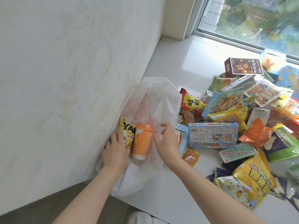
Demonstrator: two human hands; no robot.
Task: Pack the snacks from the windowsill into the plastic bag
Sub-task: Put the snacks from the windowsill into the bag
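A single wide-angle camera on the person's head gives the only view. It faces forward and steeply down along both bare forearms, which enter from the bottom edge and converge near the centre of the frame. There the left hand [115, 149] and right hand [166, 143] sit near the lens at the plastic bag [159, 101]. The white windowsill [174, 62] runs away from the viewer toward the upper right. The wall [64, 78] fills the left half, and the window [250, 18] slants across the top right corner. The heap of snacks [226, 117] lies right of centre and is cut off by the right edge.
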